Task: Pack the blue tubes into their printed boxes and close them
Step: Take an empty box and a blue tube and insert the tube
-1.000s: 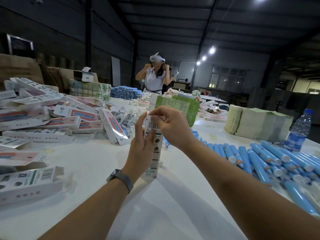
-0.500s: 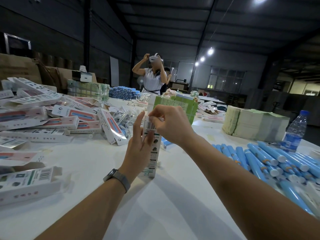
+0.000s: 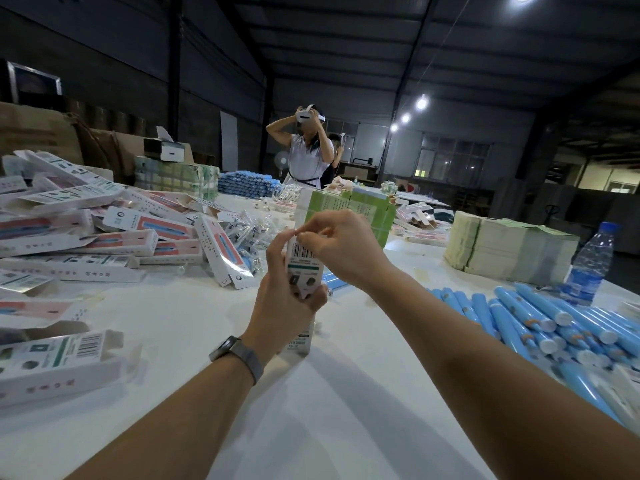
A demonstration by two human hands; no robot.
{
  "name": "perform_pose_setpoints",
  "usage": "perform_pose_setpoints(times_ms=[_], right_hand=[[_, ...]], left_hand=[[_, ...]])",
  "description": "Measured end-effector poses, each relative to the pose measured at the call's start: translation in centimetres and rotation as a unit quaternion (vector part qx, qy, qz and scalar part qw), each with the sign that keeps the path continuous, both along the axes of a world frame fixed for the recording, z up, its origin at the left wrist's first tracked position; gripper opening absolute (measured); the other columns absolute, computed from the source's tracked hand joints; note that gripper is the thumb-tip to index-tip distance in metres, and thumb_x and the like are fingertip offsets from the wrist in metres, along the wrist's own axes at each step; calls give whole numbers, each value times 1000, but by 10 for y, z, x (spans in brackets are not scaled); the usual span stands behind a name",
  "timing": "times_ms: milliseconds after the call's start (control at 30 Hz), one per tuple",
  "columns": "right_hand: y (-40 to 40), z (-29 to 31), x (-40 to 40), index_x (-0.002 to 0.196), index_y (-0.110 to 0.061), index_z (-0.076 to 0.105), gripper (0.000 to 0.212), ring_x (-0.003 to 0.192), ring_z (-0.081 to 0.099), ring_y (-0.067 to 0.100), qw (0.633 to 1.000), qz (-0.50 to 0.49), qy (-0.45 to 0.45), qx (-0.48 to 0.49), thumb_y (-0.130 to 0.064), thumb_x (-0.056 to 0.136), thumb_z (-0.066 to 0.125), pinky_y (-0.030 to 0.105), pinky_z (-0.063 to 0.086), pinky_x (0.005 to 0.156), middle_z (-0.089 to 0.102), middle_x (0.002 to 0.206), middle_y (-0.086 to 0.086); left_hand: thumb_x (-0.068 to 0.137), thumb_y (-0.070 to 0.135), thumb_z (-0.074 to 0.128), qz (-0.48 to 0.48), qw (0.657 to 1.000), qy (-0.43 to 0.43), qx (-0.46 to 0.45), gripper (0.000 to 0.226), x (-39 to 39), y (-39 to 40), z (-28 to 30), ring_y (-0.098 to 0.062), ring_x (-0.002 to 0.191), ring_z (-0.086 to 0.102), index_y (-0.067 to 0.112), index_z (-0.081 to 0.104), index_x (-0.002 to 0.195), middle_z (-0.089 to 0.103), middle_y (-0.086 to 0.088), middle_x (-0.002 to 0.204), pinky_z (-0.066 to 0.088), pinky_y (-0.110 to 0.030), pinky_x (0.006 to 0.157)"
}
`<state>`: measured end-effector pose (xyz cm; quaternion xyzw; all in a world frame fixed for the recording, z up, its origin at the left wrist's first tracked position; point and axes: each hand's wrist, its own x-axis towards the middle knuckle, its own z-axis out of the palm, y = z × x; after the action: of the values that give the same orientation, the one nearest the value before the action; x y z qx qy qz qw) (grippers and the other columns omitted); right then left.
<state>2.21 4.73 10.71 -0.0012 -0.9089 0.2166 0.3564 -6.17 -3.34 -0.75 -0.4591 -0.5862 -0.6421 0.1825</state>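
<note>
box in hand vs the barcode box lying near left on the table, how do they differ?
1. The held box stands upright, its bottom end on the table; the near-left box lies flat.
2. The left hand grips the held box and the right hand works its top end; nothing touches the near-left box.
3. The near-left box's end flap hangs open; the held box's top is hidden.

Both are white, with barcodes.

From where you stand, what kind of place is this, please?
Most likely a warehouse or packing workshop. A dark metal roof spans a big hall, printed boxes are heaped on the long white table, and loose blue tubes lie in rows waiting to be packed.
</note>
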Motion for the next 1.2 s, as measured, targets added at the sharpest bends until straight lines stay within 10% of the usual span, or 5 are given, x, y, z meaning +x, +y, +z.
perform_pose_setpoints(times_ms=[667,967,1200], right_hand=[[14,-31,7,82,-9,67,9,94,63,16,980,80,109,-146,-11,84,75,41,53,91,64,99,6],[18,-11,13,77,-10,61,17,66,66,-7,984,94,-42,-144,-15,90,70,12,46,49,70,78,-3],[12,-24,11,85,-29,58,17,86,65,7,995,14,-16,-102,-32,85,75,33,55,70,68,101,-4]], left_hand=[[74,5,85,-5,999,-1,37,96,2,-2,5,-2,83,70,70,26,113,63,15,96,55,-13,68],[77,10,84,-6,1000,-6,30,95,3,-3,6,-4,85,70,71,25,120,65,26,99,52,-10,66],[75,-2,82,-2,1000,-11,25,87,2,-3,5,-1,79,70,47,31,127,62,16,99,52,-12,60]])
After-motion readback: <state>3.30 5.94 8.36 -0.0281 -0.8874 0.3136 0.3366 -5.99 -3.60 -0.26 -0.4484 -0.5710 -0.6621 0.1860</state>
